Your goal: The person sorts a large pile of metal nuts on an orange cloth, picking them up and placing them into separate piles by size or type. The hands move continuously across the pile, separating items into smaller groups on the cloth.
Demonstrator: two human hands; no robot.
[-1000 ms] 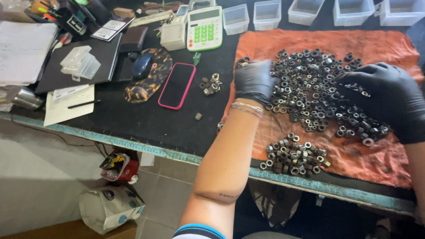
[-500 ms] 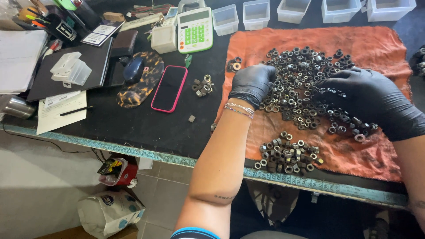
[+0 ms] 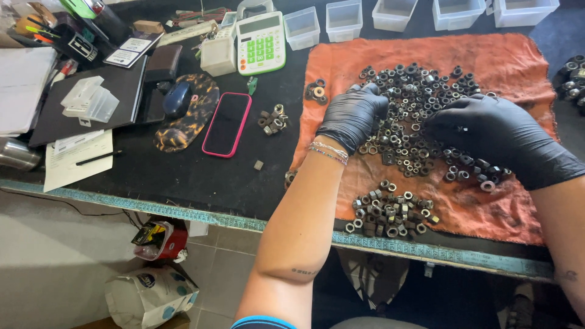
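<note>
Both my hands wear black gloves and rest on a big pile of dark metal nuts (image 3: 420,91) spread over an orange cloth (image 3: 518,55). My left hand (image 3: 352,116) lies at the pile's left edge, fingers curled into the nuts. Over the pile's right part, my right hand (image 3: 487,131) has its fingers bent down among the nuts. A smaller sorted heap of nuts (image 3: 390,213) sits near the front edge of the cloth. What the fingers pinch is hidden.
Left of the cloth lie a small nut cluster (image 3: 272,119), a pink-cased phone (image 3: 226,123), a mouse on a patterned pad (image 3: 177,99) and a calculator (image 3: 261,42). Clear plastic bins (image 3: 343,18) line the back. Table's front edge carries a measuring tape strip (image 3: 183,213).
The view has shifted slightly. Both hands have drawn closer together over the pile, the right hand moving left.
</note>
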